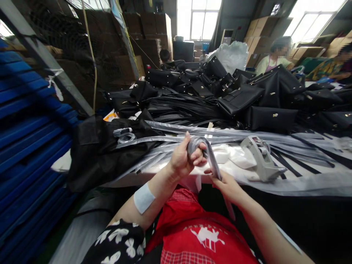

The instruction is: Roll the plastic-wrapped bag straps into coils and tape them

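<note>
My left hand (pixel 181 159) is closed around a coiled strap (pixel 195 142), dark and sleeved in clear plastic, in front of my body. The strap's free length runs over the coil and down to the right. My right hand (pixel 227 186) pinches that length between thumb and fingers, and its end hangs below the hand in front of my red apron (pixel 192 223). Behind my hands, more plastic-sleeved straps (pixel 297 146) lie along the table. A grey tape dispenser (pixel 260 161) stands to the right of my hands, beside white plastic bags (pixel 238 156).
Black leather-like bags (pixel 242 99) are heaped at the back of the table. Black cloth (pixel 88 150) drapes over the left edge, with a small clear coil (pixel 126 138) nearby. Blue stacked panels (pixel 30 132) rise at left. Two people sit at the far right.
</note>
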{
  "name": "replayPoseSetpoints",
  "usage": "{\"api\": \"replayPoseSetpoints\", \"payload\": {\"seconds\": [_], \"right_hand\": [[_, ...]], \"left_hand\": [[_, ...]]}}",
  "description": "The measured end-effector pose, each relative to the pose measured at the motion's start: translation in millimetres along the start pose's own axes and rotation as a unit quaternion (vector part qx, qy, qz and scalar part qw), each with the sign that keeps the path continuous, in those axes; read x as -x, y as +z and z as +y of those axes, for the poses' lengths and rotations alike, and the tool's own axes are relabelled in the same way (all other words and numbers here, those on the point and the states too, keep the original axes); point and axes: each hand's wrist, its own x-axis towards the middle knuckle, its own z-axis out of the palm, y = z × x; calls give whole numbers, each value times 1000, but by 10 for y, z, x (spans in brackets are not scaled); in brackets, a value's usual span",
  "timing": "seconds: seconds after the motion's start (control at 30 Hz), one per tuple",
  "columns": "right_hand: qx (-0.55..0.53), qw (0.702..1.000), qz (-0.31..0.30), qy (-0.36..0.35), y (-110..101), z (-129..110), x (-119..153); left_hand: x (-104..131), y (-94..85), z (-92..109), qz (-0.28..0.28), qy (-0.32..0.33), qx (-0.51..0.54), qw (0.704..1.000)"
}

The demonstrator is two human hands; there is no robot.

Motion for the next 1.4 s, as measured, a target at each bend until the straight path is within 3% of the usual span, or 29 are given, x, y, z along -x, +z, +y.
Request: {"api": "replayPoseSetpoints", "payload": {"seconds": [0.07, 0.13, 0.17, 0.23, 0.3, 0.33, 0.37, 0.43, 0.5, 0.57, 0.63, 0.7, 0.77, 0.87, 1.0, 1.07, 1.13, 1.2, 1.27, 1.33, 1.4], "right_hand": [[-65, 995, -73, 37, 160, -35, 62], [-160, 970, -175, 47, 196, -154, 153], [-212, 957, -197, 38, 161, -230, 194], [-295, 941, -166, 11, 6, -365, 236], [-312, 943, -113, 3, -195, -426, 218], [-289, 951, -106, 13, -289, -425, 191], [-249, 962, -109, 29, -371, -408, 160], [-121, 986, -104, 44, -497, -356, 95], [38, 997, -61, 15, -586, -320, 46], [165, 985, -29, -39, -656, -309, 23], [211, 974, -48, -70, -705, -299, 22], [172, 976, -111, -68, -712, -264, 33], [77, 985, -150, -48, -642, -199, 44], [-44, 993, -106, -37, -378, -86, 40], [-117, 991, -32, -60, -7, 13, 7], [-124, 992, 4, -37, 2, 28, 3], [-66, 997, 30, -35, -124, 19, 32], [51, 997, -18, -51, -297, -5, 94], [178, 974, -137, -36, -403, -25, 171], [264, 930, -254, -5, -390, -21, 236], [291, 905, -311, 1, -296, 11, 284]], "left_hand": [[-75, -51, 5, 68, 175, -114, 976], [-114, -155, -71, 83, 289, -312, 902], [-114, -211, -134, 64, 301, -414, 857], [-78, -300, -281, -11, 266, -571, 777], [-19, -330, -402, -71, 217, -651, 724], [7, -326, -437, -83, 196, -671, 711], [27, -313, -450, -88, 175, -679, 707], [46, -280, -420, -95, 127, -664, 730], [56, -255, -347, -122, 51, -608, 783], [75, -244, -282, -158, -52, -512, 843], [108, -244, -259, -186, -148, -386, 891], [137, -249, -286, -207, -211, -250, 922], [145, -248, -348, -223, -254, -121, 933], [119, -198, -464, -195, -260, 43, 945], [76, -108, -637, -105, -182, 188, 959], [67, -140, -728, -85, -164, 175, 967], [72, -239, -812, -60, -143, 82, 985], [104, -357, -894, -7, -93, -81, 992], [181, -422, -984, 16, -45, -261, 964], [305, -397, -1089, -58, -38, -405, 912], [455, -309, -1197, -158, -60, -494, 853]]}}
